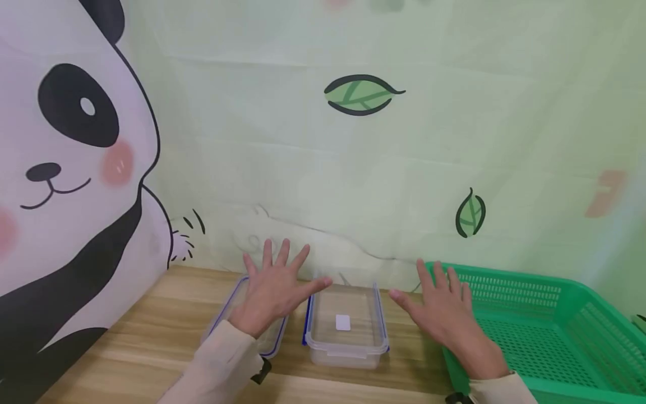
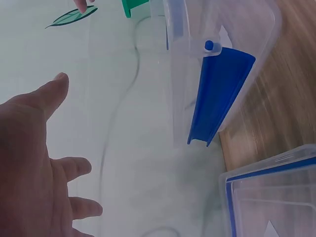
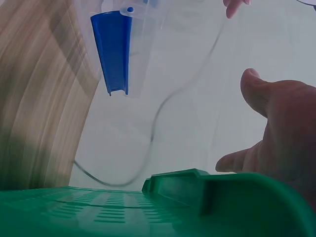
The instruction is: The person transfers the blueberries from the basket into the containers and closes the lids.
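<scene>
Both hands are raised with fingers spread, and neither holds anything. The left hand [image 1: 275,289] hovers above a clear lid with a blue seal [image 1: 276,336], hiding much of it. Between the hands stands a clear plastic food container [image 1: 345,356] with a small white label [image 1: 343,322]; its blue side clip [image 2: 222,89] hangs down in the left wrist view. The right hand [image 1: 446,311] is in the air by the near left side of a green plastic basket [image 1: 580,289], apart from the container.
A wood-grain table [image 1: 136,342] carries the lid, container and basket. Behind it hangs a pale green cloth backdrop [image 1: 282,140] printed with leaves and a large panda [image 1: 75,224] on the left. The basket's tall slotted walls take up the right side.
</scene>
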Tool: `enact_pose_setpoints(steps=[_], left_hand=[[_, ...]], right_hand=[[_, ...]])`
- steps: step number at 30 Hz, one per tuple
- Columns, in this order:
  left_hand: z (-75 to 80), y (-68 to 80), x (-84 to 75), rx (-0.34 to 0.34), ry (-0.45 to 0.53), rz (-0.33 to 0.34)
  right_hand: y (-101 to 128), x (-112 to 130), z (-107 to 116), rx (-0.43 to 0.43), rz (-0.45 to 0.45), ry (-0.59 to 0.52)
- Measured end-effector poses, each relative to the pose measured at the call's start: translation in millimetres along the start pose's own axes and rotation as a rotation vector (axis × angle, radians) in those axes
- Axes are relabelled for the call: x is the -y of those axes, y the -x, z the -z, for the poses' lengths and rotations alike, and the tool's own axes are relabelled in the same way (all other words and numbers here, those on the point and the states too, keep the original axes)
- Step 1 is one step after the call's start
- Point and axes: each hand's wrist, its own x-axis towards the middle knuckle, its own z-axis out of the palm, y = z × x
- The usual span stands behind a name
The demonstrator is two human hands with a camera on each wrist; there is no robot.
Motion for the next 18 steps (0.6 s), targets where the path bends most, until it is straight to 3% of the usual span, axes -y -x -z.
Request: enact_pose_setpoints(steps=[10,18], left_hand=[[-4.2,2.1,4.6,-0.013,-0.029,-0.045],[-7.1,2.1,9.9,-0.02,0.016,-0.05]], right_hand=[[8,-4,4,-0.024,0.033,-0.02],[7,-12,11,-0.052,0.063,0.013]])
